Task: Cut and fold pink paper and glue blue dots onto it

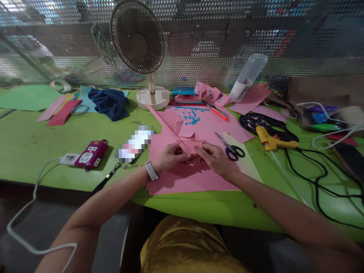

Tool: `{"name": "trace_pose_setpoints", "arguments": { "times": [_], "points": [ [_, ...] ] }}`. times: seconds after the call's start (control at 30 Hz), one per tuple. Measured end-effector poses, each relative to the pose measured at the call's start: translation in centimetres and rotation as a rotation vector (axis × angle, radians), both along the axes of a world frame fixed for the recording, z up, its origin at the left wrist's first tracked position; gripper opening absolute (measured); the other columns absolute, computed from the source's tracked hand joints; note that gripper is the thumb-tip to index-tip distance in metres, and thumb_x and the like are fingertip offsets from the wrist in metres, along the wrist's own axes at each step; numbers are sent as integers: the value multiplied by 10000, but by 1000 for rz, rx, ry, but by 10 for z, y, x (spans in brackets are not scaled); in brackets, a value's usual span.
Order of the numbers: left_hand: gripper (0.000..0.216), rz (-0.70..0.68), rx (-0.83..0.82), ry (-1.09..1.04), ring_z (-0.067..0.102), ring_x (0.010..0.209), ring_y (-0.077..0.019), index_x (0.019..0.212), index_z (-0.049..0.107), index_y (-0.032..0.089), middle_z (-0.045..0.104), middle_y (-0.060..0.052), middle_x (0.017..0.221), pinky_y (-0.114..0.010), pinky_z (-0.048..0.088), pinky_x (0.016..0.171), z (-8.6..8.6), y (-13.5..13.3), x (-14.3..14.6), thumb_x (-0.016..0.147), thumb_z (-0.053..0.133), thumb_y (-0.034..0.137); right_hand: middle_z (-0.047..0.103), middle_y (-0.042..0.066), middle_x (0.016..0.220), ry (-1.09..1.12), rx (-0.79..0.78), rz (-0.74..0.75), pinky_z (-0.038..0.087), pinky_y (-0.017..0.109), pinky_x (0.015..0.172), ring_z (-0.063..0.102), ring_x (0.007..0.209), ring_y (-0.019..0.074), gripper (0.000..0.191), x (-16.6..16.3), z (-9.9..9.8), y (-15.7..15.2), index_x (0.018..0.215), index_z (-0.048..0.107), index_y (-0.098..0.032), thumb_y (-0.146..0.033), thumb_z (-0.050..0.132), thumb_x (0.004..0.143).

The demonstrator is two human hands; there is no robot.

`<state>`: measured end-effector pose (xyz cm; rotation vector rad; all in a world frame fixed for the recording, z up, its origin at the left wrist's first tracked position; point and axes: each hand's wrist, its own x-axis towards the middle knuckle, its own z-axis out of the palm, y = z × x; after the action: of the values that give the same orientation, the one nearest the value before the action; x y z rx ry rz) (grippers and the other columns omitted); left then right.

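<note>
Both hands meet over pink sheets (170,182) near the table's front edge. A piece of folded pink paper (191,145) is pinched between them, with a long narrow pink strip (160,119) reaching up and left from it. My left hand (173,157) grips its left side, thumb on top. On the right side, the fingertips of my right hand (212,159) press the paper. Black-handled scissors (233,150) lie just right of my right hand. Beyond the hands, small blue paper dots (193,115) are scattered on the pink sheet. What lies under my fingers is hidden.
A yellow glue gun (274,141) rests at the right by black cables. Behind stand a fan (152,98) and a tilted clear bottle (247,77). An orange cutter (218,112) lies near the dots. Leftward are a phone (135,144), a purple power adapter (91,154) and dark blue cloth (109,104).
</note>
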<state>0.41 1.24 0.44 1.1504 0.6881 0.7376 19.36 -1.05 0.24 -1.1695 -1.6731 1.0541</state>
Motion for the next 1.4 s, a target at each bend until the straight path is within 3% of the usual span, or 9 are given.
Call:
{"name": "trace_pose_setpoints", "arguments": {
  "times": [0.33,0.53,0.7,1.0,1.23,1.4],
  "points": [
    [340,12,-14,-17,705,701,-165,880,706,105,748,-100,849,-268,562,657,-5,0,-1,663,835,333,364,-47,569,-19,43,4,282,255,504,343,537,103,412,1,0,0,600,400,-211,-463,549,891],
    [316,-32,13,2,685,663,-137,842,690,90,733,-74,743,-240,551,649,0,-2,0,681,823,326,522,-17,614,44,-25,79,339,240,494,459,553,108,312,-1,5,-1,701,573,-177,-455,601,840],
    [321,-35,8,-16,678,655,-130,835,676,100,728,-57,737,-248,553,662,5,-3,3,662,834,319,564,-7,601,107,-77,91,367,242,494,494,542,113,308,-3,6,-1,714,615,-163,-450,609,825],
    [294,-25,49,-10,672,670,-142,799,684,104,717,-57,715,-255,542,678,5,-1,2,659,834,316,550,-11,620,89,-107,81,360,237,504,462,557,100,366,-2,4,-2,711,604,-159,-507,610,823],
    [284,-65,68,-8,666,669,-140,794,715,105,726,-70,742,-247,537,677,6,-2,2,665,830,331,563,-7,585,209,-212,68,384,246,511,498,540,110,393,-1,-1,-1,642,587,-171,-529,645,794],
    [295,-147,68,53,638,623,-122,777,719,105,712,-63,704,-240,526,647,5,0,-3,664,829,354,585,20,541,218,-123,99,437,274,552,546,535,135,472,9,-3,5,565,612,-182,-564,570,838]
  ]
}}
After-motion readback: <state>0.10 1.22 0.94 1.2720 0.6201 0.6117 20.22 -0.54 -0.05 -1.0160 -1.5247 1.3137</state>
